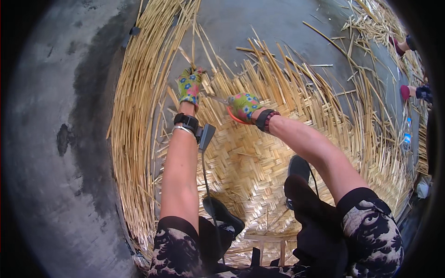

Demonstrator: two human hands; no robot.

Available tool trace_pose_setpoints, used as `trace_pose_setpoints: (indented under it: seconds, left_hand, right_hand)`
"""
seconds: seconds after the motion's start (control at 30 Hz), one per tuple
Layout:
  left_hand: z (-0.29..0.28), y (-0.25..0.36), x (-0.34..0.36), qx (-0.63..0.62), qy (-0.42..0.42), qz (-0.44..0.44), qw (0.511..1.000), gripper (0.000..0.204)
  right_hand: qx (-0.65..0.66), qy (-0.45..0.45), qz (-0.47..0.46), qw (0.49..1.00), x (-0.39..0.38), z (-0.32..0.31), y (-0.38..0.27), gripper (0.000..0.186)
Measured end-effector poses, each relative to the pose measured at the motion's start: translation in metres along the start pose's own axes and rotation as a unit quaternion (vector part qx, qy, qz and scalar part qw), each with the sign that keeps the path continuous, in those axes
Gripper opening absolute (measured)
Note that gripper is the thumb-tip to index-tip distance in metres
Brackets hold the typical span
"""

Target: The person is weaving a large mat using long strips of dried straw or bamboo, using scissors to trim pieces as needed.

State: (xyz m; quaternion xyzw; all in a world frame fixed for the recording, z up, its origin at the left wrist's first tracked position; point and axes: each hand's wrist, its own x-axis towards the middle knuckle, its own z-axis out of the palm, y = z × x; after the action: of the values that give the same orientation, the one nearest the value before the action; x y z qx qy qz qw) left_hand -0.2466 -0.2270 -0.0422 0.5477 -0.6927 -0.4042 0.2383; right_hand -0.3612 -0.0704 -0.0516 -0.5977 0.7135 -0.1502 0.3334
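Note:
My left hand (189,85), in a green flowered glove, is closed around the ends of some reed strips (186,56) at the mat's far left edge. To its right my right hand (244,106), in a matching glove, grips orange-handled shears (237,118). Their metal blades point left toward the strips beside my left hand. The woven reed mat (245,171) spreads below both hands, its herringbone weave running back to my feet. Loose unwoven strip ends (273,69) fan out along its far edge.
A long bundle of reeds (134,125) lies on the grey concrete floor (60,185) to the left. A low wooden stool (271,238) is beneath me. At the right are a plastic bottle (407,132), scattered reed scraps (371,23) and another person's feet (406,91).

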Motion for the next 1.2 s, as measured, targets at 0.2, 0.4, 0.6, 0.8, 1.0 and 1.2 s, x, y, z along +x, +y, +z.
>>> trace_pose_setpoints:
  seconds: [0.2, 0.4, 0.6, 0.8, 1.0, 1.2]
  left_hand:
    - [0.045, -0.006, -0.021, -0.311, -0.022, -0.167, 0.935, 0.032]
    - [0.063, -0.045, -0.021, -0.219, -0.065, -0.201, 0.953, 0.032]
    - [0.072, -0.045, -0.008, -0.219, -0.101, -0.203, 0.949, 0.028]
    - [0.053, -0.037, 0.011, -0.303, -0.216, -0.078, 0.925, 0.021]
    - [0.024, 0.007, 0.039, -0.132, -0.163, -0.004, 0.978, 0.020]
    - [-0.004, 0.079, 0.016, -0.349, -0.095, 0.058, 0.930, 0.031]
  right_hand:
    - [0.233, 0.048, 0.069, 0.969, -0.056, 0.040, 0.098, 0.036]
    - [0.379, 0.093, 0.035, 0.920, -0.076, 0.049, 0.126, 0.046]
    - [0.312, 0.033, 0.072, 0.947, -0.069, 0.004, 0.090, 0.043]
    - [0.053, -0.012, 0.037, 0.998, -0.078, -0.024, 0.060, 0.035]
    - [0.062, 0.038, 0.049, 0.996, -0.059, -0.026, 0.053, 0.031]
    - [0.071, 0.185, -0.008, 0.980, -0.033, -0.036, 0.032, 0.035]
